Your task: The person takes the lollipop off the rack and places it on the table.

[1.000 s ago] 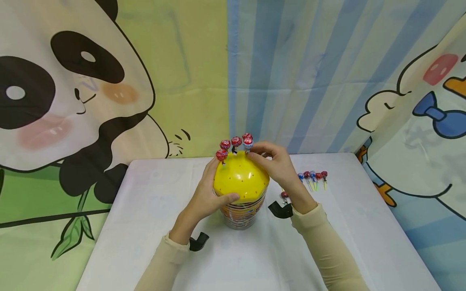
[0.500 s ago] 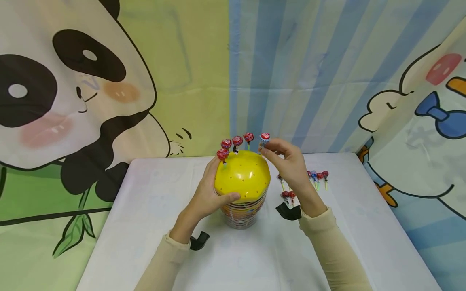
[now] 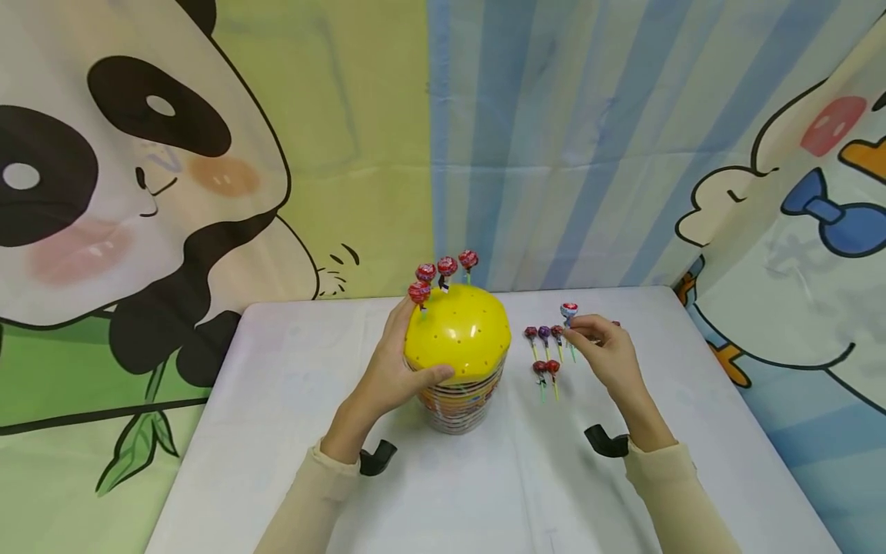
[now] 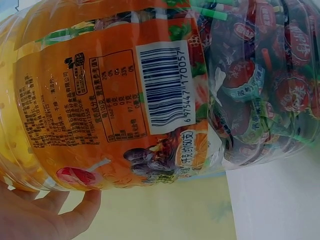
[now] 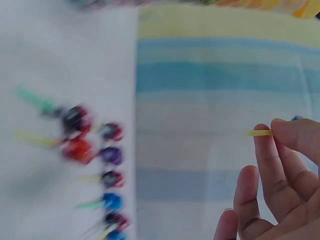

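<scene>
Head view: left fingers (image 3: pixel 398 327) around the jar (image 3: pixel 471 389), partly hidden; right fingers (image 3: pixel 583 342) tight on a lollipop (image 3: pixel 569 309), lower part covered.

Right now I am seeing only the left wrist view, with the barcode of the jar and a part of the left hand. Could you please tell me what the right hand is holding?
Observer: The right hand pinches a lollipop by its yellow stick.
Operator: Thank you. Does anything stand on top of the jar?
Observer: Yes, four red-wrapped lollipops stand in its yellow top.
Operator: And does anything lie on the table beside it?
Observer: Yes, loose lollipops lie to the right of the jar, some of them hidden by the right hand in the head view.
</scene>
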`<control>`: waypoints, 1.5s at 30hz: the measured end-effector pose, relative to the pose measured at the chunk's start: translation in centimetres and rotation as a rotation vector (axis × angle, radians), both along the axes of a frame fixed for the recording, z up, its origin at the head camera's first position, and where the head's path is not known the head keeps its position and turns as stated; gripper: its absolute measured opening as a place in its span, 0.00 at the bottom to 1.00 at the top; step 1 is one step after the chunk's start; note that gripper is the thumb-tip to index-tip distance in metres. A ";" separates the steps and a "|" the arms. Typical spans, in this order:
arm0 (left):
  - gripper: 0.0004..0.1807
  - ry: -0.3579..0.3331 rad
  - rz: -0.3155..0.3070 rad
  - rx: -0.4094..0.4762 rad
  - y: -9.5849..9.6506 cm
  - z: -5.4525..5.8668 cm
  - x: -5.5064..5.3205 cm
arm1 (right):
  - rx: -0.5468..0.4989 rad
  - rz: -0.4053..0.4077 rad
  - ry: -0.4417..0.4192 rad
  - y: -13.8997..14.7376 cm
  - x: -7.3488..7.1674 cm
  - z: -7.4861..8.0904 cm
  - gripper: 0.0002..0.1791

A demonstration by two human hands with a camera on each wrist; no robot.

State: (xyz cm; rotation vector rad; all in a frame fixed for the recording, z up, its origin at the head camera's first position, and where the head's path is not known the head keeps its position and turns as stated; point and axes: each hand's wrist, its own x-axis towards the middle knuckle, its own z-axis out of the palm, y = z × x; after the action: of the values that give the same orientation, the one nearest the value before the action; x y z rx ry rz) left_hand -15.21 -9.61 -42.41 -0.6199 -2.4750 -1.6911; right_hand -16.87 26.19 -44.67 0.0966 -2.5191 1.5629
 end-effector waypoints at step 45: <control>0.58 -0.008 0.000 0.005 0.1 0.1 0.0 | 0.433 -0.076 -0.395 3.4 0.4 -7.8 0.15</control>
State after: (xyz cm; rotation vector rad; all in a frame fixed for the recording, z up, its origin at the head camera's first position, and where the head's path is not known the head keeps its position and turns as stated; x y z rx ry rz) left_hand -15.24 -9.55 -42.32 -0.6144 -2.4756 -1.7023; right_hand -16.47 29.61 -52.46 -0.2761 -3.0875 1.0670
